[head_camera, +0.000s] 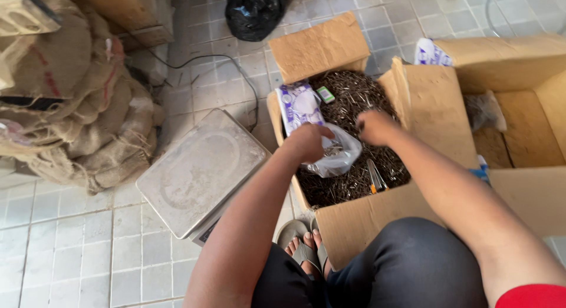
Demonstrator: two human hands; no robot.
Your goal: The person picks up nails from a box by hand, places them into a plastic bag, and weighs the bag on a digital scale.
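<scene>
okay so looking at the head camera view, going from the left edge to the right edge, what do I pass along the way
Burlap sacks → metal weighing scale → left hand holding a clear plastic bag → right hand over the open cardboard box of small dark metal pieces → second, nearly empty cardboard box.

A purple-and-white packet (299, 106) and small green label (325, 94) lie in the cardboard box (348, 225).

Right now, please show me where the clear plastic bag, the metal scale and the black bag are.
clear plastic bag (341, 156): head view, on its bulging lower part below the left hand (306, 142).
metal scale (200, 169): head view, middle of its flat steel pan.
black bag (254, 12): head view, its shiny crumpled middle.
</scene>
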